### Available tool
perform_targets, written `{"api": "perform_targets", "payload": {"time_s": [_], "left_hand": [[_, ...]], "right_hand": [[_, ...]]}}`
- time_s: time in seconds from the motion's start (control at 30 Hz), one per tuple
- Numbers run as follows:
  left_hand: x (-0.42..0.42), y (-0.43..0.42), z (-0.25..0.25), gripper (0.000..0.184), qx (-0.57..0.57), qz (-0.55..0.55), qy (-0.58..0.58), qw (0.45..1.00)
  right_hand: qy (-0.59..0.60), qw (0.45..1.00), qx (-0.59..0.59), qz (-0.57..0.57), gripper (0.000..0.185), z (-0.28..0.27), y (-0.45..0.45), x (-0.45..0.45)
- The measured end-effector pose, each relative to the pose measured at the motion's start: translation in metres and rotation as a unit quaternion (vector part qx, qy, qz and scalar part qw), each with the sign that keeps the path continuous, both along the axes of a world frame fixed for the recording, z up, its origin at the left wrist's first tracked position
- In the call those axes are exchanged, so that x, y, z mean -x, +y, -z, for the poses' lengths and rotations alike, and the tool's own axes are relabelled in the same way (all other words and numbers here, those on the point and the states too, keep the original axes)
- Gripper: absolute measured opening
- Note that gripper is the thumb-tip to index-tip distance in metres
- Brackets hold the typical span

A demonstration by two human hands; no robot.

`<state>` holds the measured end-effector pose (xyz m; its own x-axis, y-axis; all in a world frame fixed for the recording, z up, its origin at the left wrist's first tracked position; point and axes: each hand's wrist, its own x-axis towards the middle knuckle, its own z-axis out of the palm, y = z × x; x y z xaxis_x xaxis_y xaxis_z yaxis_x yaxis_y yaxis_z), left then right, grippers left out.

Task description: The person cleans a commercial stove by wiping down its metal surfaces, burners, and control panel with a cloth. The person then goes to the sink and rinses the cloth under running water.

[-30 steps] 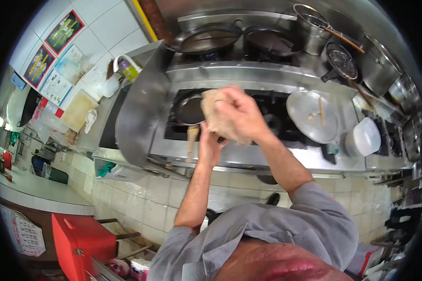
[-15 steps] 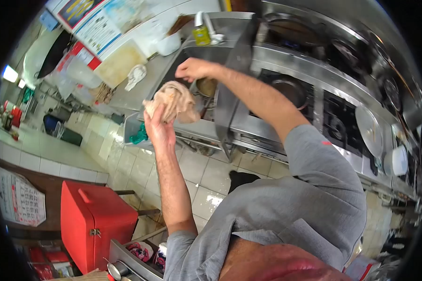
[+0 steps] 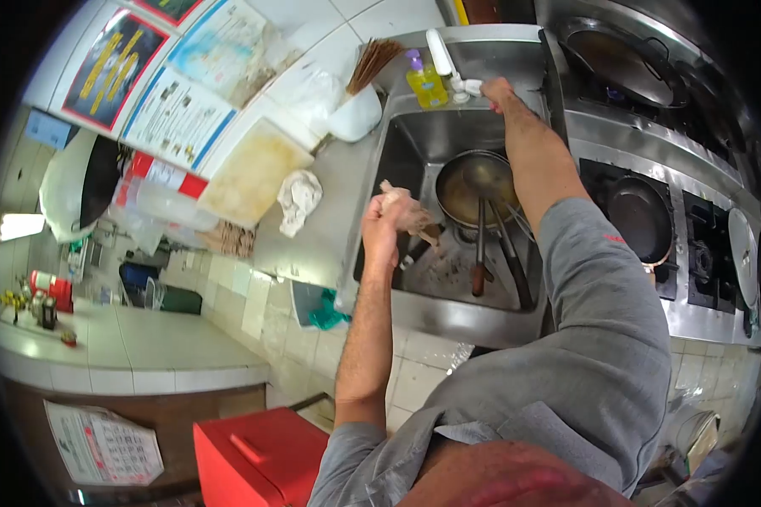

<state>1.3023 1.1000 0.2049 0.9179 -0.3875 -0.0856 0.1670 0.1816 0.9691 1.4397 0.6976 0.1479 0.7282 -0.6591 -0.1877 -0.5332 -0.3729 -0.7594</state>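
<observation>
My left hand is closed around a crumpled beige cloth, held over the left part of the metal sink. Beyond the sink's back edge, my right hand has its fingers closed at the handle end of the white faucet. Down in the basin sits a dark pan with brownish liquid, and a ladle leans in it. Another dark handle slopes beside the ladle. Part of the basin's left side is hidden behind the cloth.
A yellow soap bottle stands left of the faucet. On the left counter are a white cloth, a cutting board and a white container with a brush. To the right is a stove with a frying pan.
My right hand has moved away from the cloth to the faucet handle. The left hand has lowered the cloth over the sink, and the view has shifted closer to the basin.
</observation>
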Motion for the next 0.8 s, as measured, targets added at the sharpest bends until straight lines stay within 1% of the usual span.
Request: {"api": "perform_targets", "payload": {"time_s": [0.03, 0.1, 0.13, 0.2, 0.23, 0.27, 0.33, 0.37, 0.4, 0.47, 0.5, 0.53, 0.63, 0.67, 0.7, 0.73, 0.77, 0.8], "left_hand": [[-0.017, -0.008, 0.0, 0.017, -0.012, 0.02, -0.014, 1.0], [-0.044, -0.023, 0.005, 0.019, -0.045, 0.044, -0.058, 0.996], [-0.057, -0.032, 0.004, 0.019, -0.045, 0.052, -0.058, 0.996], [-0.076, -0.048, 0.007, 0.019, -0.091, 0.102, -0.054, 0.989], [-0.087, -0.058, 0.012, 0.02, -0.117, 0.106, -0.07, 0.985], [-0.097, -0.068, 0.015, 0.02, -0.116, 0.113, -0.071, 0.984], [-0.114, -0.088, 0.026, 0.02, -0.138, 0.158, -0.134, 0.969], [-0.123, -0.1, 0.032, 0.021, -0.155, 0.164, -0.172, 0.959], [-0.13, -0.11, 0.035, 0.021, -0.155, 0.173, -0.168, 0.958], [-0.14, -0.132, 0.039, 0.021, -0.183, 0.191, -0.245, 0.933], [-0.145, -0.143, 0.041, 0.021, -0.184, 0.199, -0.26, 0.927], [-0.149, -0.153, 0.043, 0.021, -0.18, 0.208, -0.259, 0.926], [-0.157, -0.183, 0.05, 0.02, -0.161, 0.233, -0.259, 0.924], [-0.159, -0.19, 0.053, 0.02, -0.158, 0.24, -0.258, 0.922], [-0.157, -0.196, 0.046, 0.02, -0.14, 0.255, -0.215, 0.933], [-0.157, -0.201, 0.046, 0.02, -0.122, 0.268, -0.17, 0.94], [-0.158, -0.207, 0.045, 0.02, -0.121, 0.275, -0.15, 0.942], [-0.156, -0.213, 0.043, 0.02, -0.12, 0.282, -0.142, 0.941]], "right_hand": [[-0.002, 1.0, 0.0, 0.01, 0.036, 0.003, -0.004, -0.009], [-0.005, 0.995, -0.087, 0.042, 0.046, 0.023, -0.002, -0.014], [-0.007, 0.995, -0.087, 0.05, 0.046, 0.03, -0.001, -0.02], [-0.104, 0.969, -0.199, 0.108, 0.061, 0.047, 0.001, -0.028], [-0.106, 0.956, -0.258, 0.091, 0.069, 0.052, -0.003, -0.033], [-0.108, 0.956, -0.257, 0.097, 0.069, 0.056, -0.008, -0.038], [-0.177, 0.909, -0.361, 0.105, 0.053, 0.062, -0.004, -0.042], [-0.176, 0.909, -0.361, 0.113, 0.053, 0.062, -0.007, -0.044], [-0.199, 0.906, -0.365, 0.08, 0.044, 0.064, -0.011, -0.045], [-0.243, 0.897, -0.369, 0.015, 0.033, 0.065, -0.018, -0.046], [-0.287, 0.89, -0.344, 0.084, 0.036, 0.053, -0.004, -0.04], [-0.288, 0.891, -0.34, 0.094, 0.036, 0.055, -0.005, -0.043], [-0.271, 0.925, -0.257, 0.066, 0.05, 0.058, -0.007, -0.045], [-0.27, 0.926, -0.255, 0.074, 0.05, 0.059, -0.007, -0.046], [-0.27, 0.932, -0.228, 0.077, 0.056, 0.057, -0.005, -0.046], [-0.268, 0.939, -0.202, 0.08, 0.063, 0.071, -0.013, -0.05], [-0.258, 0.959, -0.081, 0.085, 0.066, 0.085, -0.017, -0.056], [-0.25, 0.96, -0.081, 0.092, 0.066, 0.094, -0.016, -0.049]]}}
